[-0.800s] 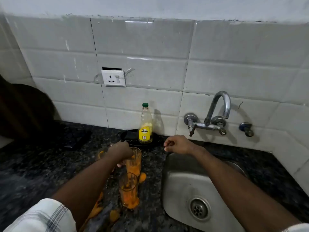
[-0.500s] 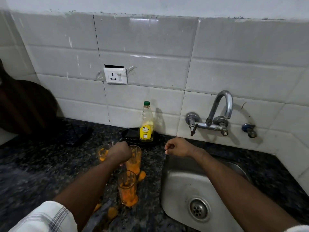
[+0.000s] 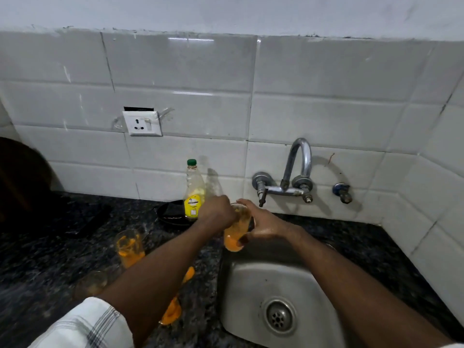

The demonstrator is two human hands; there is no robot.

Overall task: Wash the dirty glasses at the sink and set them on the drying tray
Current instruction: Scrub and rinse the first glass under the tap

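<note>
Both hands hold one tall glass [image 3: 235, 234] smeared with orange residue, lifted over the far left rim of the steel sink [image 3: 253, 292]. My left hand [image 3: 217, 212] grips its upper part from the left and my right hand [image 3: 261, 223] wraps its right side. A second orange-stained glass [image 3: 129, 247] stands on the dark granite counter [image 3: 50, 259] to the left. Another glass [image 3: 91, 285] with little residue stands nearer me, partly blurred. My left forearm hides part of another orange-stained glass [image 3: 172, 312] near the counter's front.
A tap [image 3: 296, 172] juts from the tiled wall above the sink, dry. A dish-soap bottle [image 3: 192, 192] with a green cap stands in a black dish [image 3: 170, 214] behind my hands. A wall socket [image 3: 142, 123] sits upper left. A dark rounded object [image 3: 22, 182] fills the far left.
My left hand lifted a stained glass off the counter and carried it right to the sink's edge. My right hand, earlier a loose fist, has taken hold of the same glass.
</note>
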